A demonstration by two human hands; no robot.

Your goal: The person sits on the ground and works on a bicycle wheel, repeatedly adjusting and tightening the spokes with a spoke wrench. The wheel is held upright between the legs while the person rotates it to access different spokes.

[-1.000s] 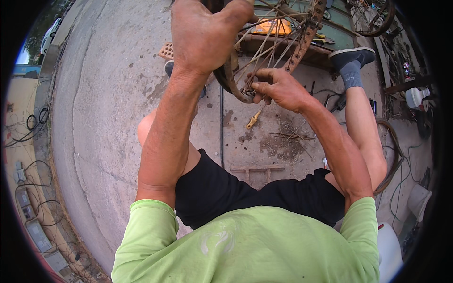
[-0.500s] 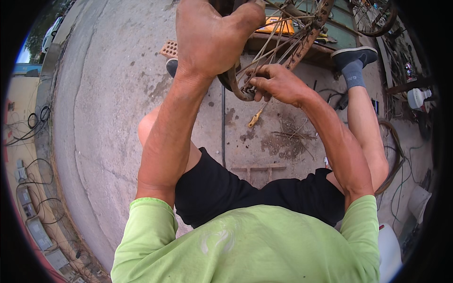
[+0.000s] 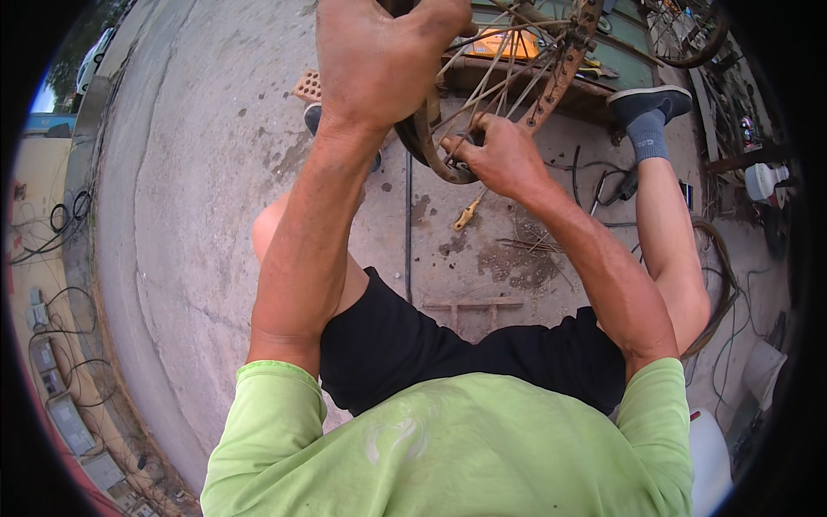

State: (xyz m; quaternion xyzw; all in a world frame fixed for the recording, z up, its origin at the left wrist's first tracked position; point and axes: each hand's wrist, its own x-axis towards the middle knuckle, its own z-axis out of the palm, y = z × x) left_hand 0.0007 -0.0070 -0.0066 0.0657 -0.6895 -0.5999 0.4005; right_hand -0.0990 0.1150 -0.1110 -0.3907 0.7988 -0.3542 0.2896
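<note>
A spoked wheel, with a worn, rusty rim (image 3: 419, 148) and thin metal spokes (image 3: 491, 90), stands upright in front of me against a rusty, perforated metal bar (image 3: 560, 86). My left hand (image 3: 379, 65) is closed around the rim at the upper left, its fingertips hidden behind the hand and rim. Low inside the wheel, my right hand (image 3: 508, 155) has thumb and fingers pinched together on a spoke close to the rim. On the concrete below lies a screwdriver (image 3: 466, 215) with a yellow handle.
An orange box (image 3: 504, 43) and pliers (image 3: 599, 69) rest on a green bench beyond the wheel. A perforated brick (image 3: 307, 86) lies at the left. Loose spokes (image 3: 534, 244), black cables (image 3: 603, 177) and a rusty metal frame (image 3: 472, 305) are on the ground.
My right hand has turned and its fingers have closed in beside the rim. My left hand and the wheel have shifted slightly.
</note>
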